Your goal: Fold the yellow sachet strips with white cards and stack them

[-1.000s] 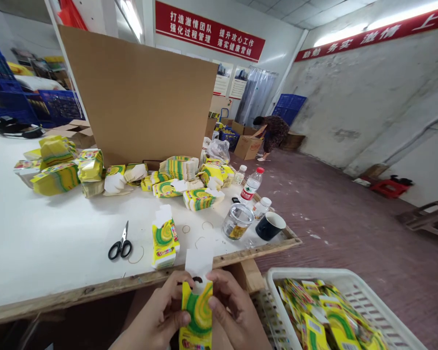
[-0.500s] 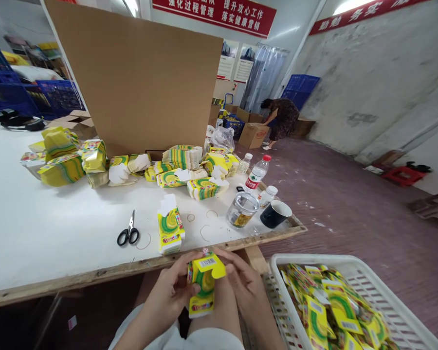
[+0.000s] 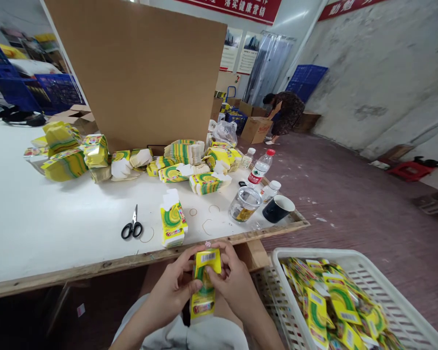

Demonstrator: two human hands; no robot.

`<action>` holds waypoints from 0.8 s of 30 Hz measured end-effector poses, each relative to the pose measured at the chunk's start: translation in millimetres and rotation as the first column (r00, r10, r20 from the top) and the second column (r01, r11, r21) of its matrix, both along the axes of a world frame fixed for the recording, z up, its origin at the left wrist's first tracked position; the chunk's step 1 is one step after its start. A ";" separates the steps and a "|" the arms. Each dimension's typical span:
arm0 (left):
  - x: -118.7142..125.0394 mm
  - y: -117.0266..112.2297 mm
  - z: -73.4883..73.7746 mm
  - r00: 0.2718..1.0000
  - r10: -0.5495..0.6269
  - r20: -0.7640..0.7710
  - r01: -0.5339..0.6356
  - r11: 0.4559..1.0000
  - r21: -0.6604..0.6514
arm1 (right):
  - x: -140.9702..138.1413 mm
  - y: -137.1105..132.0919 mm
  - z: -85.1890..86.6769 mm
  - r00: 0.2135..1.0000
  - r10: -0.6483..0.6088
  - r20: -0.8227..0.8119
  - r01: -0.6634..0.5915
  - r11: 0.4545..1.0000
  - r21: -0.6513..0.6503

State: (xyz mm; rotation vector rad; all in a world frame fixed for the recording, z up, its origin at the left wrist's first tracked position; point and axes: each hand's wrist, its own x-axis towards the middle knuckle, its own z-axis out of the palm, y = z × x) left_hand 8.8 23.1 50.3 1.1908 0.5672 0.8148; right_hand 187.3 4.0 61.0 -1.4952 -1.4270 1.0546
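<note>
Over my lap, in front of the table edge, I hold a small yellow and green carton [image 3: 203,301] with a barcode on its end flap. My left hand [image 3: 177,286] grips its left side, the thumb on the front panel. My right hand [image 3: 233,279] closes on its upper right side, with the thumb pressed on the front below the barcode. A stack of flat yellow cartons [image 3: 173,221] stands close by at the table's edge. Black-handled scissors [image 3: 132,227] lie to its left. The carton's back is hidden from view.
A white plastic basket [image 3: 354,253] of yellow cartons stands at my right. On the white table [image 3: 65,218] are bundled cartons [image 3: 63,165], a clear jar [image 3: 244,204], a dark mug [image 3: 277,209], bottles [image 3: 261,167] and a large cardboard sheet [image 3: 142,73]. A person [image 3: 286,114] bends over a box behind.
The carton's barcode flap, sticking out to the right before, is now folded down against the carton. My right hand has moved left, its thumb onto the front. The view has tilted slightly downward.
</note>
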 end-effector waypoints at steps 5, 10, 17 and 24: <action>0.6 3.4 -0.6 0.997 0.070 -0.014 -0.071 0.996 -0.045 | 0.2 1.8 -2.8 0.996 -0.058 0.061 0.053 0.995 0.085; 12.3 -2.1 -3.1 0.995 0.070 -0.067 -0.070 0.998 -0.001 | 3.8 -2.7 -10.9 0.985 -0.076 -0.155 0.106 0.974 0.200; -3.3 28.8 -16.7 0.671 0.640 -0.375 -0.262 0.677 0.687 | 76.8 -40.8 17.0 0.442 -0.879 0.176 0.626 0.444 0.641; -20.6 63.8 -34.4 0.526 0.683 -0.507 -0.178 0.671 0.719 | 31.0 -3.8 -6.6 0.917 -0.388 0.090 0.357 0.900 0.249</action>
